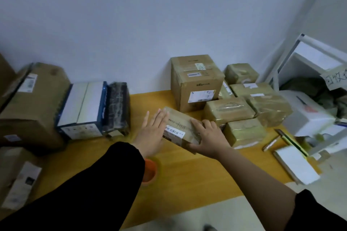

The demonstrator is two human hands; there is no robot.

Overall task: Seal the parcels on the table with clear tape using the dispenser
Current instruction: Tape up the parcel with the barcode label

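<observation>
At table [197, 170] centre: oblong cardboard parcel [180, 127], barcode-labelled
Left hand [152, 133]: flat, fingers straight, against its side
Right hand [208, 137]: curled over its end
Finish: smooth yellow wood; white wall [131, 24]

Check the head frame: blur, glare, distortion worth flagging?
Head view: dim flat light, soft shadows on the table. Head view: motion blur throughout, including the left hand, right hand and the parcel between them. Head view: faint glare on the taped parcels. Head view: wide-angle bend in the white shelf at right.
</observation>
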